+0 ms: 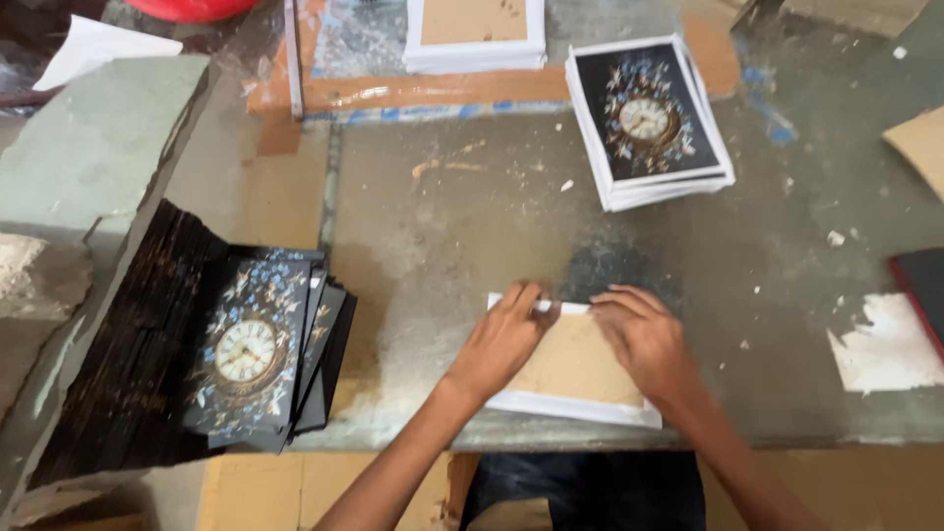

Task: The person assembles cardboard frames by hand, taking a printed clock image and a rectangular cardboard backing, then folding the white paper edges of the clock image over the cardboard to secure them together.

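While you lean over the grey bench [472, 226], the brown-faced board with white edges [575, 372] lies flat at the near edge, right under both your hands, its long axis running left to right along that edge. Your left hand [503, 339] rests on its left half, fingers pressed together and curled over the far edge, where they seem to pinch a narrow white strip [544, 307]. Your right hand [644, 339] lies flat on the right half, fingers held close and pointing left toward that same far edge. Both hands touch the board; the left one sits closer to the strip, and the fingertips of the two hands are near each other but apart.

Against the raised ledge at the left edge leans a big fanned batch of dark clock-face prints [251, 349], well apart from your left hand. Toward the far right corner lies a neat stack of the same clock prints [649, 123] with white edges, and at the far edge, left of it, a stack of brown-faced boards [474, 34]. A torn white scrap [890, 349] lies near the right edge, beside something dark with a red rim [924, 285]. Nothing stands between your hands and the board; only small white flecks dot the bench around it.
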